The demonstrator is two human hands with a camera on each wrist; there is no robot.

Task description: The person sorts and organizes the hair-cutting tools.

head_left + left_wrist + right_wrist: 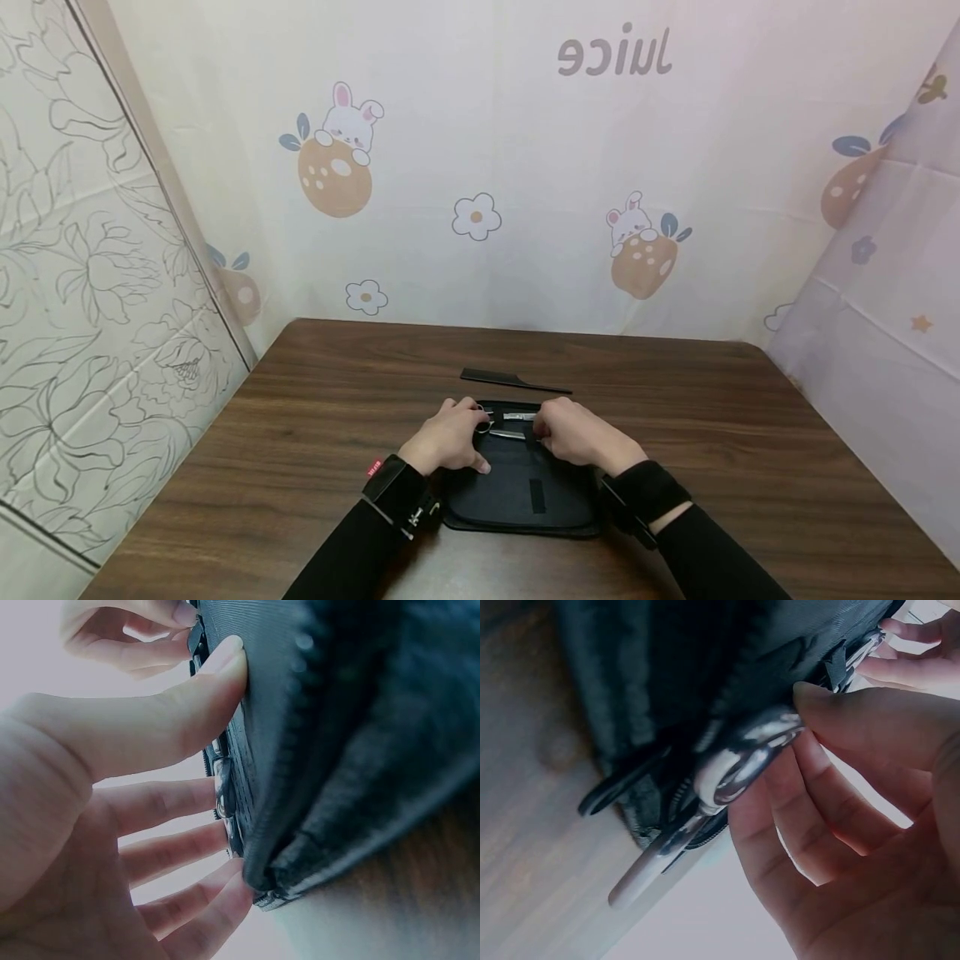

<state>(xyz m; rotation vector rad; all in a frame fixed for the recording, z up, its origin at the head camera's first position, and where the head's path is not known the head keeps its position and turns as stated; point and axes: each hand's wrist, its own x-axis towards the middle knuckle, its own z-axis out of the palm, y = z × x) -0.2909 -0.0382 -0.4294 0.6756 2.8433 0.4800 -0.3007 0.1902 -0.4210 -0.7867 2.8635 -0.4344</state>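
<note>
A black zip case [510,487] lies unzipped on the table, with silver scissors [508,434] and another silver blade [519,416] along its far part. My right hand [581,433] is at the case's right side. In the right wrist view, its thumb and fingers pinch a shiny ring handle of the scissors [727,772], whose finger rest sticks out past the case. My left hand [450,437] rests at the left side, thumb on the dark lining [259,697]. Its outstretched fingers [169,806] touch the metal handles and the case edge.
A black tail comb [491,377] lies just beyond the case. The brown wooden table [337,400] ends at a patterned curtain [480,150] behind, with a floral panel [112,275] to the left. A black elastic strap [537,496] crosses the lining.
</note>
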